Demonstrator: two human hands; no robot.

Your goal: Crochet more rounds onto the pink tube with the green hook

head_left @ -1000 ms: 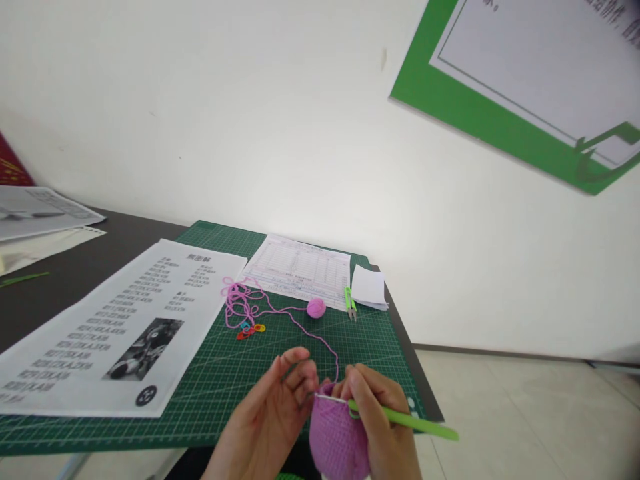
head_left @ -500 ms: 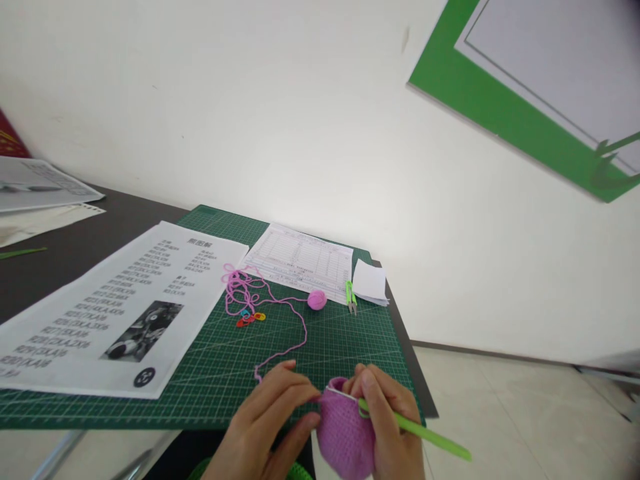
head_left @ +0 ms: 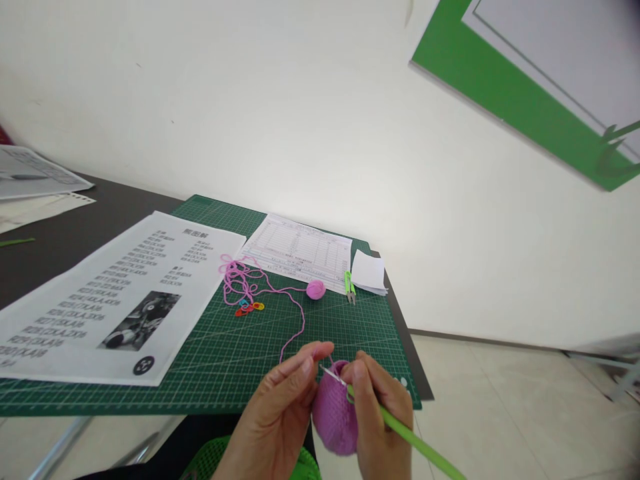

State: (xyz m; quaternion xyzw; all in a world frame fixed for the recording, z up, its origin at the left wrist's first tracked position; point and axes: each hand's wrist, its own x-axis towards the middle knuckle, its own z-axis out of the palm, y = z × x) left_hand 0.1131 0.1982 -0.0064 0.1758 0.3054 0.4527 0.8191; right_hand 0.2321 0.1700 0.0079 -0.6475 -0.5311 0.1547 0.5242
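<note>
A purple crocheted pouch [head_left: 334,417] hangs between my hands at the table's front edge. My left hand [head_left: 285,407] is at its left side, fingers pressed together on the pink yarn near the rim. My right hand [head_left: 383,407] grips a green-handled crochet hook [head_left: 417,441] and touches the pouch's right rim. The hook's thin metal shaft points left across the pouch opening. A small green clip [head_left: 350,395] is on the pouch beside the right fingers. From my left hand, pink yarn [head_left: 303,320] runs back to a small pink ball [head_left: 315,289].
On the green cutting mat [head_left: 345,327] are green snips [head_left: 349,287], colored stitch markers [head_left: 245,307], a chart sheet [head_left: 300,250] and white note papers [head_left: 369,272]. A large printed sheet [head_left: 110,293] covers the left. A white wall stands behind.
My left hand has turned and risen, its fingertips now higher beside the rim. The pouch, hook and right hand have shifted slightly left. The whole view has moved a little.
</note>
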